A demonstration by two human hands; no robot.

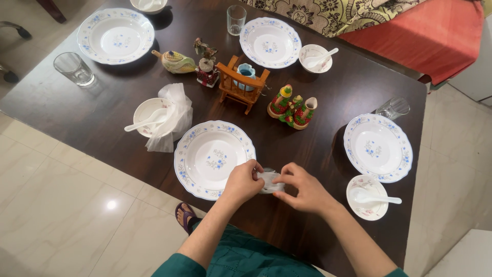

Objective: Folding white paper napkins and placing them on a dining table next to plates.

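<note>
Both my hands meet over a white paper napkin [268,180] near the front edge of the dark wooden table [102,110]. My left hand [243,181] pinches the napkin's left side and my right hand [301,189] pinches its right side. Something small and round sits under the napkin, mostly hidden, so I cannot tell what it is. A white plate with blue flowers [211,157] lies just left of my left hand.
Three more flowered plates [115,36] [270,42] [378,147], small bowls with white spoons [151,116] [367,197] [314,58], glasses [75,68] [236,19] [393,108], a crumpled napkin [173,116], a toy wooden chair [241,83] and painted shakers [293,109] fill the table.
</note>
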